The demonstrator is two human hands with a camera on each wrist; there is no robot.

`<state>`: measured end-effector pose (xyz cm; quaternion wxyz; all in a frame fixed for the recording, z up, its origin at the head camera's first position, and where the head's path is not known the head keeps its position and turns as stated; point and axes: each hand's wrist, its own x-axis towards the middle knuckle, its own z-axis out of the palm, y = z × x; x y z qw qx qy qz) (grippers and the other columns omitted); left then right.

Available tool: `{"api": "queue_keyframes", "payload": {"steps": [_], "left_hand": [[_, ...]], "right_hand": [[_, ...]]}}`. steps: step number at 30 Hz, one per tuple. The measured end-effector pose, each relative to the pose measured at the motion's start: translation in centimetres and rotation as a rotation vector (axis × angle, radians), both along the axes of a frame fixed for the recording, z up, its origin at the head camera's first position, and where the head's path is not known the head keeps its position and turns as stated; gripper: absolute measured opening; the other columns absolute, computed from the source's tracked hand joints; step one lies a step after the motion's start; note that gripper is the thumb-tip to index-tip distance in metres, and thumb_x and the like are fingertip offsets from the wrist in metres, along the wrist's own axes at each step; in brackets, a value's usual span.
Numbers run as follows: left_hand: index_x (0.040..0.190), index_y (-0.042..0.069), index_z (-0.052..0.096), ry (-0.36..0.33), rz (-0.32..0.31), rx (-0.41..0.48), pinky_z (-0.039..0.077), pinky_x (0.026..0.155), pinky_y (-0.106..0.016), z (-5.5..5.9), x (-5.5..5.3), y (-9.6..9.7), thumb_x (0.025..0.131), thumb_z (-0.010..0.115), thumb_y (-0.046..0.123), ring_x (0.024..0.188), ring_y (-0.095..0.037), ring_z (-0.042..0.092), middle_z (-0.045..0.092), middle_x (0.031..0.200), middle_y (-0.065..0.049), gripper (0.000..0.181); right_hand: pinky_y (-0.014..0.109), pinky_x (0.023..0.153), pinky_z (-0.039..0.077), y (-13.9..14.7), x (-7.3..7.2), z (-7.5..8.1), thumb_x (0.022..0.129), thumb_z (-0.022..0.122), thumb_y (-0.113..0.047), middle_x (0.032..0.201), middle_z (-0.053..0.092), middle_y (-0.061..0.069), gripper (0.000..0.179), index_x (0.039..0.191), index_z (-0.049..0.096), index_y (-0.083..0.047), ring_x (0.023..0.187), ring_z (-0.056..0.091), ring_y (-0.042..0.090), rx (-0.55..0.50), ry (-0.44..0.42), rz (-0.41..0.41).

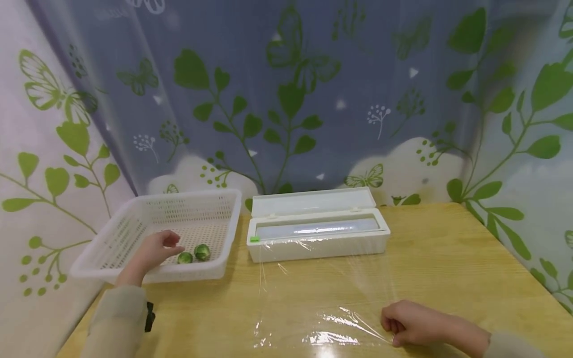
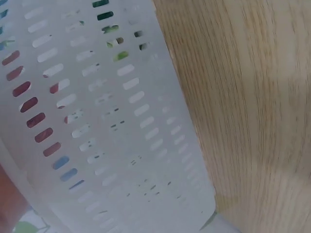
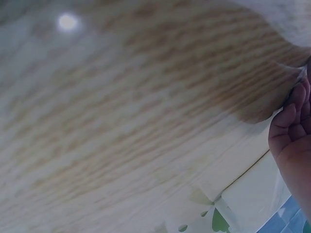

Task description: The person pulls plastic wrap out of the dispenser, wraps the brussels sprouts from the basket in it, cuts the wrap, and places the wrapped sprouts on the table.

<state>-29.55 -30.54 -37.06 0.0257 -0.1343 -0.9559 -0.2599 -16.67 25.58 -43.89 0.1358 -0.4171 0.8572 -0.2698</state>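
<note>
At the left, a white plastic basket (image 1: 230,223) holds two small Brussels sprouts (image 1: 202,252) near its front right corner. My left hand (image 1: 154,251) reaches over the basket's front rim, its thumb and bent fingers apart, just left of the sprouts, with nothing visible between them. The basket's slotted side wall (image 2: 112,116) fills most of the left wrist view. Clear cling film (image 1: 322,298) runs forward from a white dispenser box (image 1: 318,250) with its lid raised. My right hand (image 1: 414,323) pinches the film's near right corner; in the right wrist view its curled fingers (image 3: 284,126) hold the film's edge.
A light wooden table (image 1: 452,258) carries everything. Behind it and on both sides hangs a curtain (image 1: 313,124) with leaves and butterflies. A green slider (image 1: 254,239) sits at the dispenser's left end. The film spreads over the table's front middle.
</note>
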Motion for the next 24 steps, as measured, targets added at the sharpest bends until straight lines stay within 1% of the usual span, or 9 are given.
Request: {"api": "queue_keyframes", "payload": {"steps": [4, 7, 9, 13, 17, 19, 22, 23, 24], "left_hand": [[0.103, -0.009, 0.053, -0.064, -0.01, -0.036, 0.043, 0.075, -0.046, -0.2, -0.3, 0.0, 0.08, 0.065, 0.025, 0.089, -0.036, 0.053, 0.056, 0.097, -0.024, 0.042], [0.103, -0.011, 0.052, -0.092, -0.024, -0.056, 0.044, 0.075, -0.046, -0.3, -0.7, 0.0, 0.08, 0.065, 0.023, 0.09, -0.037, 0.053, 0.055, 0.098, -0.026, 0.042], [0.103, -0.012, 0.052, -0.1, -0.036, -0.079, 0.044, 0.075, -0.046, -0.3, -1.1, 0.0, 0.079, 0.066, 0.02, 0.089, -0.038, 0.053, 0.055, 0.097, -0.027, 0.042], [0.102, -0.014, 0.052, -0.104, -0.04, -0.139, 0.044, 0.073, -0.045, -0.2, -1.6, -0.2, 0.078, 0.067, 0.016, 0.087, -0.039, 0.053, 0.055, 0.094, -0.027, 0.041], [0.104, -0.015, 0.052, -0.13, -0.027, -0.193, 0.043, 0.074, -0.046, -0.4, -2.1, -0.2, 0.077, 0.067, 0.016, 0.088, -0.039, 0.052, 0.055, 0.095, -0.028, 0.044], [0.106, -0.015, 0.051, -0.165, -0.01, -0.198, 0.043, 0.075, -0.047, -0.7, -2.4, -0.2, 0.076, 0.068, 0.019, 0.09, -0.04, 0.052, 0.055, 0.098, -0.028, 0.048], [0.109, -0.014, 0.051, -0.23, 0.007, -0.205, 0.043, 0.075, -0.047, -1.6, -3.1, -0.5, 0.074, 0.071, 0.027, 0.093, -0.04, 0.051, 0.054, 0.102, -0.027, 0.057], [0.107, -0.013, 0.052, -0.219, -0.017, -0.208, 0.044, 0.073, -0.045, -2.4, -3.6, -1.1, 0.073, 0.071, 0.031, 0.09, -0.037, 0.053, 0.056, 0.099, -0.026, 0.058], [0.107, -0.012, 0.053, -0.234, -0.016, -0.216, 0.044, 0.072, -0.044, -2.7, -3.9, -1.2, 0.072, 0.072, 0.032, 0.089, -0.036, 0.053, 0.056, 0.098, -0.025, 0.06]], "right_hand": [[0.015, 0.051, 0.038, 0.0, 0.3, -0.4, 0.071, 0.071, -0.013, 0.068, 0.043, -0.016, 0.022, 0.077, 0.05, -0.014, 0.061, 0.041, -0.004, -0.021, 0.04, 0.024], [0.015, 0.051, 0.038, 0.1, 0.3, -0.4, 0.07, 0.071, -0.013, 0.067, 0.043, -0.016, 0.023, 0.077, 0.049, -0.014, 0.06, 0.041, -0.005, -0.033, 0.075, 0.037], [0.015, 0.051, 0.038, 0.1, 0.2, -0.4, 0.071, 0.071, -0.014, 0.068, 0.043, -0.017, 0.022, 0.077, 0.049, -0.014, 0.06, 0.041, -0.005, -0.034, 0.063, 0.039], [0.015, 0.051, 0.039, 0.1, 0.1, -0.3, 0.074, 0.069, -0.016, 0.069, 0.043, -0.018, 0.02, 0.078, 0.05, -0.015, 0.06, 0.041, -0.005, -0.027, 0.019, 0.035], [0.016, 0.051, 0.04, 0.0, 0.0, -0.2, 0.075, 0.069, -0.017, 0.07, 0.043, -0.019, 0.019, 0.079, 0.05, -0.016, 0.06, 0.041, -0.005, -0.021, -0.011, 0.02], [0.016, 0.051, 0.04, 0.0, 0.0, -0.2, 0.075, 0.069, -0.016, 0.069, 0.043, -0.019, 0.019, 0.079, 0.05, -0.016, 0.06, 0.041, -0.005, -0.019, -0.008, 0.013], [0.015, 0.051, 0.04, 0.0, 0.1, -0.3, 0.073, 0.07, -0.014, 0.069, 0.042, -0.019, 0.021, 0.078, 0.05, -0.016, 0.06, 0.041, -0.006, -0.015, 0.008, 0.011], [0.015, 0.051, 0.04, 0.0, 0.2, -0.3, 0.073, 0.07, -0.013, 0.069, 0.042, -0.019, 0.021, 0.077, 0.05, -0.016, 0.06, 0.041, -0.006, -0.013, 0.012, 0.013], [0.015, 0.051, 0.04, 0.0, 0.2, -0.3, 0.072, 0.071, -0.013, 0.068, 0.042, -0.019, 0.022, 0.077, 0.05, -0.016, 0.06, 0.041, -0.006, -0.012, 0.017, 0.014]]}}
